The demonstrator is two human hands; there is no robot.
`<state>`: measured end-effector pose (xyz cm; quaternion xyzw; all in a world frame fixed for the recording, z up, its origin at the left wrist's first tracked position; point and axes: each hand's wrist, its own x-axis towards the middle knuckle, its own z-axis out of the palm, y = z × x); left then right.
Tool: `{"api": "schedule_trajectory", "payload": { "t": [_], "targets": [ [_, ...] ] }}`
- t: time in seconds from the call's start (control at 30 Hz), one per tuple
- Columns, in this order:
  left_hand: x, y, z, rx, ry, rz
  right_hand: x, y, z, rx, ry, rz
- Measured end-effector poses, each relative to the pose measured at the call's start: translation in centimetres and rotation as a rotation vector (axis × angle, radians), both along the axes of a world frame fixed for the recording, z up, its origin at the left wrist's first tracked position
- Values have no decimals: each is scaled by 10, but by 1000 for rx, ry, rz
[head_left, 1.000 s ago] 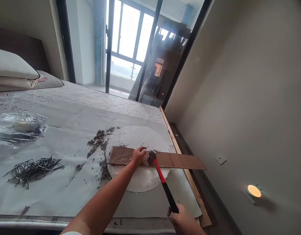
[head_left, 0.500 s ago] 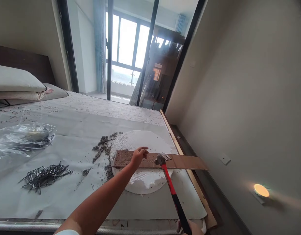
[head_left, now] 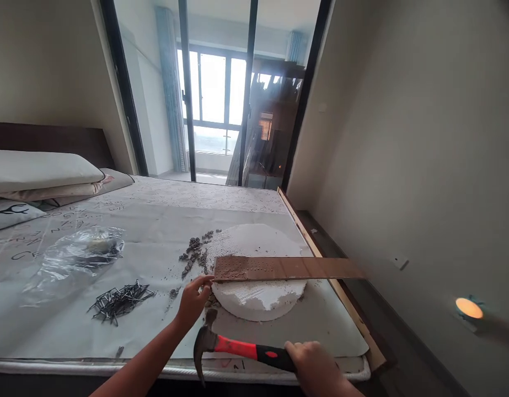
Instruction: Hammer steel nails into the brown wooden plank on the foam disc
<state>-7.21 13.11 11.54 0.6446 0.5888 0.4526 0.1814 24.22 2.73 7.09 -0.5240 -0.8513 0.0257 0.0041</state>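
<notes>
A claw hammer (head_left: pixel 237 347) with a red and black handle is gripped in my right hand (head_left: pixel 314 364), its head pointing left over the near edge of the bed. My left hand (head_left: pixel 194 298) pinches the near left corner of a long brown board (head_left: pixel 304 268). Rows of small holes or nail points dot the board's left part. Beneath the board lies a round white slab (head_left: pixel 258 303), with grey crumbs (head_left: pixel 194 251) along its left side. Left of my left hand sits a pile of nails (head_left: pixel 121 302).
A clear plastic bag (head_left: pixel 78 259) lies on the sheet-covered mattress (head_left: pixel 167 220). Pillows (head_left: pixel 43 171) are stacked at the far left. A wooden bed rail (head_left: pixel 345 303) runs along the right edge, near the wall with a lit lamp (head_left: pixel 469 308).
My left hand has moved from the top of the board to its left corner. The hammer has swung down and left, from upright to nearly level. The view has shifted.
</notes>
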Motion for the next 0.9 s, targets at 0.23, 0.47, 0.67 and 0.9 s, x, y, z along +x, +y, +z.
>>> {"api": "schedule_trajectory", "payload": {
  "t": [0.23,0.47,0.67,0.9],
  "targets": [
    [-16,-16,-16,242,500,-75,-37,37,-23,-9,-123,145],
    [-2,-3,-29,294,579,-110,-32,66,-41,-67,-81,87],
    [46,23,-33,323,704,-186,-24,70,-54,-63,19,-4],
    [80,50,-47,286,693,-148,-23,48,-28,31,136,27]
  ]
}}
